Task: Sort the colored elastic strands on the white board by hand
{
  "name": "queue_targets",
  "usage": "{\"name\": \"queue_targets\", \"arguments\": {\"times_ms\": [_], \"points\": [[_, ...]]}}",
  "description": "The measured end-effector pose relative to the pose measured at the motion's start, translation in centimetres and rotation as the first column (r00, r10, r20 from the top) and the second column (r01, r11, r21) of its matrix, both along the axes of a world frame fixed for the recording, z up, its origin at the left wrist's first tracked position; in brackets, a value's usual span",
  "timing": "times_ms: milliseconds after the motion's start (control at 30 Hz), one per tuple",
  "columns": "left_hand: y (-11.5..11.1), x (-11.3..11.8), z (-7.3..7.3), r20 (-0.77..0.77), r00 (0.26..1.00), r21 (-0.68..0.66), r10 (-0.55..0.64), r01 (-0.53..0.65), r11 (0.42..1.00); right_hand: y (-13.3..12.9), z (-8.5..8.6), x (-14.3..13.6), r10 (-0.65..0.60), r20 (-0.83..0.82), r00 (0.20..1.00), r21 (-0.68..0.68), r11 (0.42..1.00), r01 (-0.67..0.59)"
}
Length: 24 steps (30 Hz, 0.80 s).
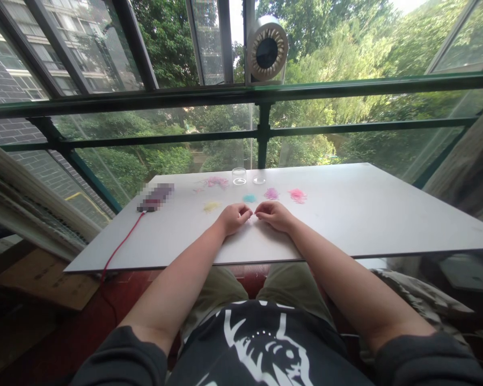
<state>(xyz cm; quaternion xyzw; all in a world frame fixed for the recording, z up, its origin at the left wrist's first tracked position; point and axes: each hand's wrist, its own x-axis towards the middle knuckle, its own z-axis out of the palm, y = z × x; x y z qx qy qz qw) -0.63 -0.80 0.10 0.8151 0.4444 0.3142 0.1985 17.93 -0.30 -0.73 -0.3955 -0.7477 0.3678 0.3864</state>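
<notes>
Over the white table, near its front edge, my left hand and my right hand face each other with a small gap between the fingertips. Both are closed in a pinch; what they hold is too small to make out. Beyond them lie small piles: yellow, teal, purple and bright pink. A looser pinkish-purple pile is farther back on the left. Near the back edge stands a clear round container, with a clear disc beside it.
A blurred-out device sits on the table's left side, its red cable running over the front edge. Behind the table are a green railing, windows and a round silver fan-like object. A cardboard box is at lower left.
</notes>
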Motion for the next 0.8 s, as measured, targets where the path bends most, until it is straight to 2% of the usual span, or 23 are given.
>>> {"name": "queue_targets", "arguments": {"times_ms": [233,800], "points": [[-0.03,-0.12,0.11,0.015,1.000,0.006,0.002,-0.002,1.000,0.18,-0.13,0.17,0.006,0.018,1.000,0.036,0.999,-0.006],[-0.08,-0.14,0.22,0.048,0.999,-0.013,-0.007,0.008,1.000,-0.06,0.01,0.03,-0.029,0.071,0.997,0.000,1.000,0.029]]}}
